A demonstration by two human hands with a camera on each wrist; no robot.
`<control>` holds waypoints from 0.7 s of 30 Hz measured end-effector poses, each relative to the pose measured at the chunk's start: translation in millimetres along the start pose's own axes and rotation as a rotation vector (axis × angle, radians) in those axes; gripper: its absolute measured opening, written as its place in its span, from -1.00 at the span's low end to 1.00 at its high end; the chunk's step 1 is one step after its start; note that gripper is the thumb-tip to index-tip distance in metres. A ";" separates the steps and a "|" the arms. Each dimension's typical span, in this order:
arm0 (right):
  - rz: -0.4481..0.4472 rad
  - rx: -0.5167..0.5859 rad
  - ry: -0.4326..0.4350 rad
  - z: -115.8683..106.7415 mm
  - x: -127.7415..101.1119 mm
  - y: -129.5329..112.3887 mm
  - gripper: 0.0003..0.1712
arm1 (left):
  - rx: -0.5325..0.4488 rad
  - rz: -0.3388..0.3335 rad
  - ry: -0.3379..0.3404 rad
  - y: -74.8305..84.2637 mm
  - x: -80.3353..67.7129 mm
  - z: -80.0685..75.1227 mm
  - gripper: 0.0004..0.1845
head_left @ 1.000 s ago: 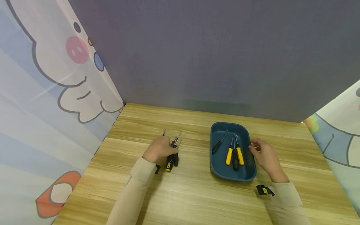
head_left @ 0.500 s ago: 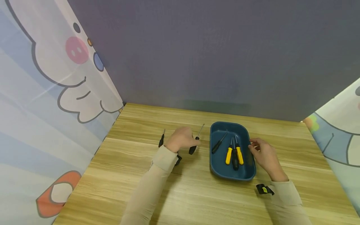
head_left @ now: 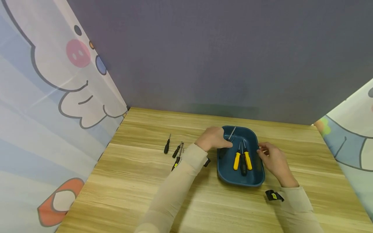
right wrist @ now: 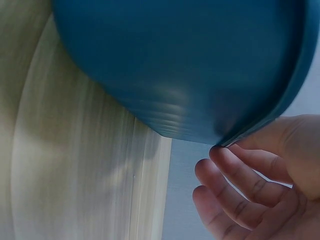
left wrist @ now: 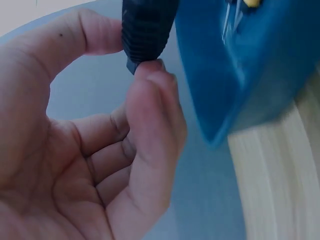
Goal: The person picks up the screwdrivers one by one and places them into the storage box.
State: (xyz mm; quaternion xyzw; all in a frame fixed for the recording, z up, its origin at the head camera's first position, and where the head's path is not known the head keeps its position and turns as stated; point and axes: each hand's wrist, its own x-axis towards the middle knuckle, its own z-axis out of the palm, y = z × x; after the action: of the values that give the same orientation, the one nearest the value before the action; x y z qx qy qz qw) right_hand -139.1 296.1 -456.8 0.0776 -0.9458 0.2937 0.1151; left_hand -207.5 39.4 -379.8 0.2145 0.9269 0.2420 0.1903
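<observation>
Blk screwdriver (left wrist: 147,30) is pinched by its handle btwn thumb & index of L hand (head_left: 212,139), gap narrow; the other fingers are loosely curled & well apart from the handle. Shaft is pointed up & away from the L fingers, twd the far side of blue tray (head_left: 233,178); handle is held over the tray's L part, but whether the tray floor is touched by it can't be told. Tray's R rim is held at the fingertips of R hand (head_left: 274,161), thumb & index close tog. there, remaining R fingers slightly bent & spread below. Btwn the two sets of fingers, inside tray, a yel-handled driver (head_left: 237,162), mid blk driver (head_left: 243,165) & 2nd yel-handled driver (head_left: 248,160) are laid side by side, shafts away from the person. Well left of the L fingers, lone blk driver (head_left: 166,148) is laid on the bench (head_left: 116,191); nearer to them, small blk driver (head_left: 176,151) & yel-marked driver (head_left: 176,161) are seen, the latter part-hidden by the L sleeve (head_left: 175,191). Blk mounts are worn by both wrists, behind the fingers. Bench is backed, well beyond the fingers, by grey panel (head_left: 204,58).
</observation>
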 end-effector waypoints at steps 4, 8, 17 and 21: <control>-0.013 0.003 0.014 0.0 -0.2 -0.6 -0.70 | 0.011 -0.007 -0.039 14.6 13.8 10.0 -0.41; -0.005 0.002 0.008 0.2 -0.3 -1.3 -0.70 | 0.025 -0.027 -0.076 23.0 25.3 22.1 -0.43; -0.002 0.014 0.010 0.5 -1.0 -1.6 -0.70 | 0.092 -0.102 -0.095 26.1 37.3 46.2 -0.58; -0.003 0.024 0.009 0.5 -0.9 -1.2 -0.69 | 0.073 -0.109 -0.089 28.2 39.5 49.0 -0.60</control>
State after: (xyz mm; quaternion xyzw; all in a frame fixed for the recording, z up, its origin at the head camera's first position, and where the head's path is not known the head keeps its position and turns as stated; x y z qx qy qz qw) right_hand -138.1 294.9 -456.8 0.0789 -0.9415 0.3054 0.1186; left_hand -209.5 99.0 -414.4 0.1809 0.9361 0.1873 0.2364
